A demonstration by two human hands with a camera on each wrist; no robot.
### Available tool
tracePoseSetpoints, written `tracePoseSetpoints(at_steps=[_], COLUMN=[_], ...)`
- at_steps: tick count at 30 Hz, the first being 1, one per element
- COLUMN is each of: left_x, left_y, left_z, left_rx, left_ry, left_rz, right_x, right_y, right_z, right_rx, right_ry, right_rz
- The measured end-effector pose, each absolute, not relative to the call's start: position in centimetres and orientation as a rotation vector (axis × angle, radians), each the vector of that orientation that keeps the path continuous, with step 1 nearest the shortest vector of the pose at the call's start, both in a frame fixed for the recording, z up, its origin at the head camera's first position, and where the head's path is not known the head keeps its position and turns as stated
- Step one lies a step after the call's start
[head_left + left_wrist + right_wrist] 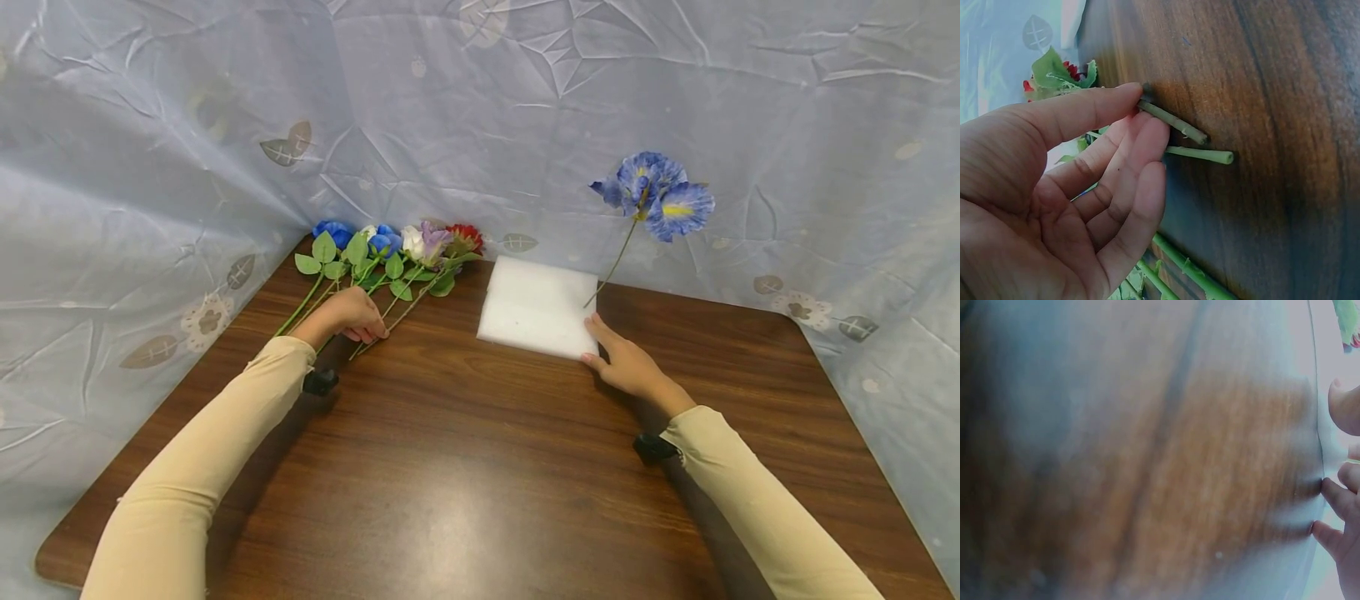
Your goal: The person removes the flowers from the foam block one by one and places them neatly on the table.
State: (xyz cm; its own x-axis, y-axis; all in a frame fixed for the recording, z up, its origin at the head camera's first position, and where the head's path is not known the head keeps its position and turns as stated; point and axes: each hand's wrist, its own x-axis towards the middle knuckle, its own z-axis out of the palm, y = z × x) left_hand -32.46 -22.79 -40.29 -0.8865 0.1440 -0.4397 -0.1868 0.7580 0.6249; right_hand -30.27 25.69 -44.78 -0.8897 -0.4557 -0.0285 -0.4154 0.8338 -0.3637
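In the head view my left hand (357, 315) is over the lower stems of the flowers lying at the back left. In the left wrist view its thumb and fingertips pinch a brownish-green flower stem (1175, 122), close to the cut end. A second, lighter green stem (1204, 154) shows just under those fingertips. My right hand (626, 360) rests with extended fingers at the right edge of a white foam block (536, 308). A blue iris (651, 196) with yellow markings stands in the block near that edge, leaning right. Only part of the right hand shows in the right wrist view.
Blue roses (333, 233), a white flower (412, 242), a purple flower (435, 243) and a red flower (467, 239) lie with leafy stems along the table's back left edge. A grey-blue patterned cloth (480, 125) hangs behind the brown wooden table (465, 467).
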Motion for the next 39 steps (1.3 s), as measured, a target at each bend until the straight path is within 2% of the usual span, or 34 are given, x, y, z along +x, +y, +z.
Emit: tracePoseSetpoints(at_steps=[39], left_x=[-32.80], left_y=[-22.99], left_z=[-39.65], left_rx=[0.004], left_ry=[2.448], left_rz=[0.980], right_x=[-30.05], right_y=[25.52], right_z=[-44.51], right_rx=[-0.689], right_ry=[2.901], right_rz=[-0.553])
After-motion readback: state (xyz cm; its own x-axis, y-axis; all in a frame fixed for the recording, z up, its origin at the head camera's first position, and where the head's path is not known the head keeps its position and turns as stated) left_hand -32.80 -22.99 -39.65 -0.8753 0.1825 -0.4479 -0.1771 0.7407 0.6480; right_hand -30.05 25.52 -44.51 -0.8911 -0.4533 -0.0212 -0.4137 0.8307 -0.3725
